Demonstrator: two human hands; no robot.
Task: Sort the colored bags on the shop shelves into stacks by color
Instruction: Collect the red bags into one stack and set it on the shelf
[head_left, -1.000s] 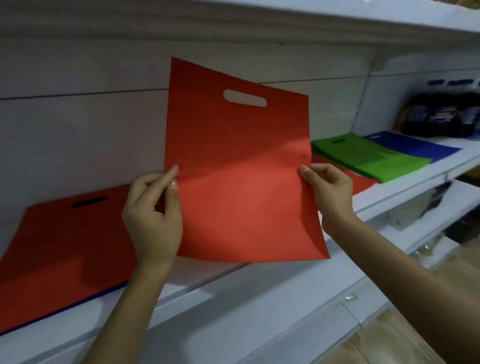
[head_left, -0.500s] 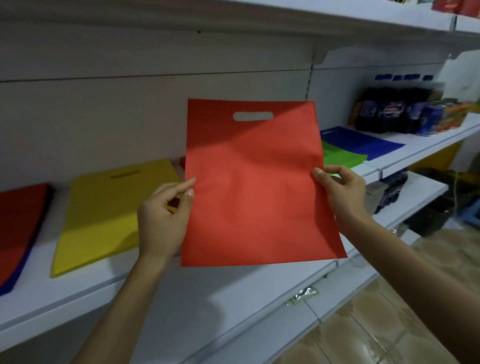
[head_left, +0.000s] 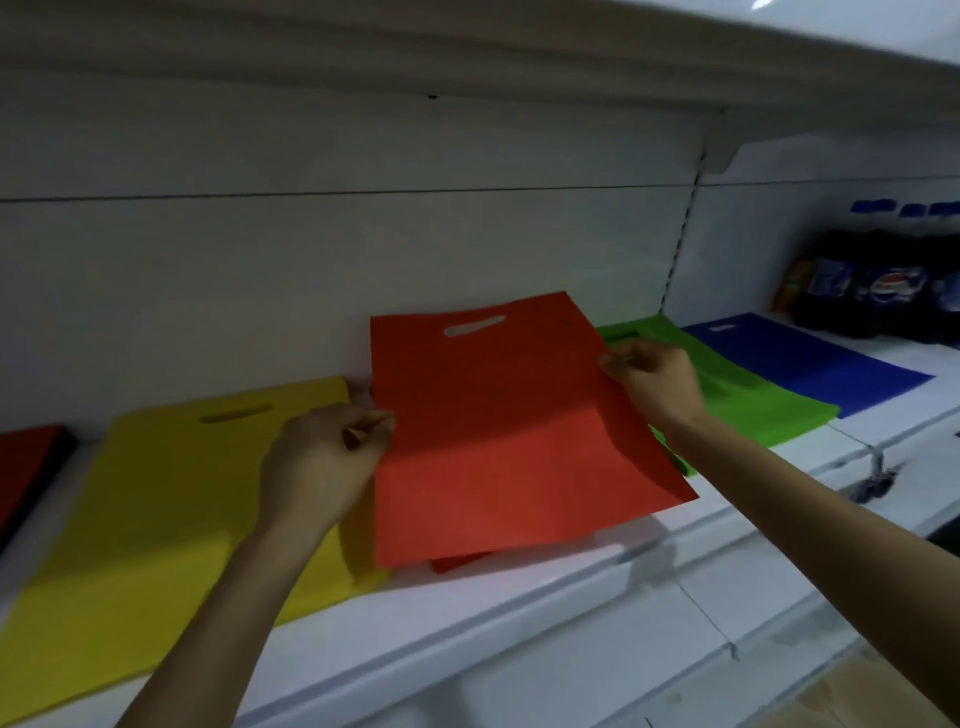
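1. The red bag (head_left: 509, 431) is held flat and slightly tilted, low over the shelf (head_left: 519, 613); its handle cut-out points toward the back panel (head_left: 311, 286) and its lower edge reaches the shelf's front lip.
2. The left hand (head_left: 322, 467) pinches the bag's left edge about halfway up, thumb on top and fingers curled; the right hand (head_left: 654, 379) pinches the right edge nearer the top, fingers curled likewise.
3. A sliver of another red bag (head_left: 457, 562) peeks out beneath the held one at its lower edge; how many lie there cannot be told, since the held bag covers them.
4. Just to the left lies a yellow bag (head_left: 156, 519), flat on the shelf with its cut-out toward the back; the left hand and forearm cross in front of its right part.
5. At the far left edge of the view a dark red stack (head_left: 26, 467) rests on the same shelf; a dark edge shows along its side.
6. To the right lies a green stack (head_left: 753, 400), its left part hidden behind the held bag and the right hand; beyond it, touching or overlapping, lies a blue bag (head_left: 810, 358).
7. Dark soda bottles (head_left: 883, 291) with blue caps stand at the back right, beside the blue bag; they are blurred.
8. An upper shelf (head_left: 467, 47) runs overhead; a lower shelf (head_left: 779, 597) and a strip of floor (head_left: 857, 696) show below.
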